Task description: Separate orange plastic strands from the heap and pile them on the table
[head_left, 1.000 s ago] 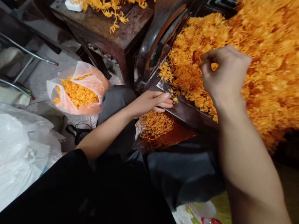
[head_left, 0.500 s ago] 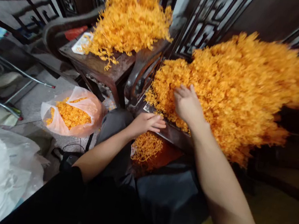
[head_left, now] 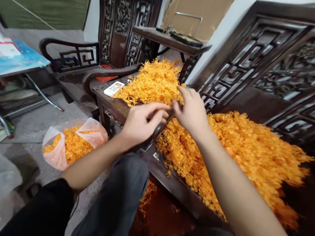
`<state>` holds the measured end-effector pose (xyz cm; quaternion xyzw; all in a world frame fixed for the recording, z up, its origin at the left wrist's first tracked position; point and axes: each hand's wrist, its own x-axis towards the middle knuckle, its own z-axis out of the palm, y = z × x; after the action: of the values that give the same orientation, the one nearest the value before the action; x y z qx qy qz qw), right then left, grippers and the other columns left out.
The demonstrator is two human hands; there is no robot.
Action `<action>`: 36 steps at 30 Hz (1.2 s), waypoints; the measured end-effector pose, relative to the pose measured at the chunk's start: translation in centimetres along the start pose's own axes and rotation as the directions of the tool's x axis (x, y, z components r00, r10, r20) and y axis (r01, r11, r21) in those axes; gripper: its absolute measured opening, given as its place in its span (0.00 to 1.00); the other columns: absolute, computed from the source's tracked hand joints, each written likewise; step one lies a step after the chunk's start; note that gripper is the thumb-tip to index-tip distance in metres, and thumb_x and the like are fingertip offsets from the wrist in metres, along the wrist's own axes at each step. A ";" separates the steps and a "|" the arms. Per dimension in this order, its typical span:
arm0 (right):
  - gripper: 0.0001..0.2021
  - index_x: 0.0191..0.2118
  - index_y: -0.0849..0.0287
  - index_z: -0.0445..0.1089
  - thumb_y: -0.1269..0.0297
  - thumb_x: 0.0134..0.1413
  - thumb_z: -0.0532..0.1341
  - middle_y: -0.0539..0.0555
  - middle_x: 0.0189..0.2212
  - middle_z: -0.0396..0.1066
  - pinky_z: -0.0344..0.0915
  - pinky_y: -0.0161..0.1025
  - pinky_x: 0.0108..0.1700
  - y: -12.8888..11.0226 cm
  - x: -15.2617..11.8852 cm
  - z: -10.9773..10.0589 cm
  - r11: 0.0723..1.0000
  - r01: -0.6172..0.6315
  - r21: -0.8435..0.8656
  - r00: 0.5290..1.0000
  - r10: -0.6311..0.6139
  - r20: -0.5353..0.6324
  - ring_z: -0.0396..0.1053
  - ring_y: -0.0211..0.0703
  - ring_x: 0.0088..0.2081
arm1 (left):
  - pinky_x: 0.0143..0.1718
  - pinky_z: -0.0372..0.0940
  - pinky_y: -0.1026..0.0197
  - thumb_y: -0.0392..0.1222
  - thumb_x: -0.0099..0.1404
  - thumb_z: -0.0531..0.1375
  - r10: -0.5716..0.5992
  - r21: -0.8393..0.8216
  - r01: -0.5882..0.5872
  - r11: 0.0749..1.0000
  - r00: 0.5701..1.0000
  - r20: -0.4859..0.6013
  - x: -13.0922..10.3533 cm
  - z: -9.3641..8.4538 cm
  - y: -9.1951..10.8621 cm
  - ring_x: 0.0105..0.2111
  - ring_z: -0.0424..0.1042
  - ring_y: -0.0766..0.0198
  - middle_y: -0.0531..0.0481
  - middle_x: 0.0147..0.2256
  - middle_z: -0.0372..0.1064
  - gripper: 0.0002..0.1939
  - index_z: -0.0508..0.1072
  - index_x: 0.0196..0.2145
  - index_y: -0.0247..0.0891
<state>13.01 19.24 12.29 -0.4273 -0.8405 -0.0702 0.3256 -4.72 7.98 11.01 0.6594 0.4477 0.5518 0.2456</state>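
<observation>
Left hand [head_left: 144,123] and right hand [head_left: 191,111] hovered close together near an orange heap [head_left: 154,84].
The left fingers curled narrowly and the right ones stood parted from the thumb; whether either held a strand, I could not tell. That heap lay on the wooden bench [head_left: 113,107] beside a white card [head_left: 114,89], while a larger pile [head_left: 248,161] covered the seat [head_left: 177,190] below the right forearm.
</observation>
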 end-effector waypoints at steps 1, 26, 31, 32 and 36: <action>0.28 0.69 0.61 0.64 0.65 0.64 0.54 0.67 0.61 0.68 0.65 0.62 0.63 -0.3 2.1 0.8 1.000 -0.006 -0.013 1.000 0.007 0.019 0.67 0.65 0.61 | 0.53 0.74 0.55 0.44 0.76 0.52 0.056 0.103 -0.054 0.993 0.998 -0.015 2.5 -0.9 -0.6 0.43 0.81 0.61 0.44 0.46 0.80 0.17 0.77 0.53 0.39; 0.12 0.41 0.60 0.74 0.64 0.66 0.54 0.62 0.40 0.79 0.69 0.49 0.54 0.9 14.4 0.7 0.942 -0.254 0.220 0.913 0.309 -0.267 0.75 0.50 0.43 | 0.60 0.64 0.52 0.50 0.65 0.66 0.106 0.448 -0.097 0.889 0.994 0.004 17.3 -4.1 -9.5 0.55 0.74 0.52 0.39 0.56 0.75 0.34 0.65 0.65 0.35; 0.10 0.41 0.59 0.75 0.69 0.66 0.55 0.62 0.43 0.79 0.68 0.48 0.55 -1.0 16.3 -4.2 0.964 -0.253 0.087 0.899 0.267 -0.346 0.74 0.49 0.47 | 0.63 0.60 0.43 0.56 0.62 0.67 -0.098 0.699 -0.017 0.715 0.987 0.125 16.3 -3.1 -10.3 0.63 0.67 0.40 0.33 0.64 0.67 0.47 0.55 0.72 0.38; 0.11 0.42 0.61 0.76 0.71 0.66 0.55 0.62 0.44 0.79 0.68 0.48 0.55 -1.1 17.0 -5.5 0.961 -0.267 0.072 0.882 0.273 -0.385 0.75 0.48 0.47 | 0.63 0.60 0.44 0.57 0.64 0.66 -0.132 0.719 0.016 0.695 0.986 0.106 16.0 -3.1 -10.7 0.64 0.66 0.41 0.32 0.65 0.65 0.46 0.55 0.72 0.38; 0.16 0.50 0.71 0.73 0.71 0.68 0.50 0.66 0.47 0.77 0.66 0.52 0.57 0.6 20.8 -11.1 0.977 -0.206 0.046 0.827 0.199 -0.526 0.74 0.48 0.51 | 0.65 0.58 0.48 0.60 0.68 0.61 -0.196 0.718 0.108 0.688 0.980 0.040 15.2 -3.9 -11.8 0.65 0.65 0.45 0.31 0.66 0.64 0.42 0.58 0.71 0.34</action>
<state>10.07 29.19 33.49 -0.4801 -0.6682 -0.1551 0.5468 -12.30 26.10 10.12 0.6936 0.6644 0.2752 0.0414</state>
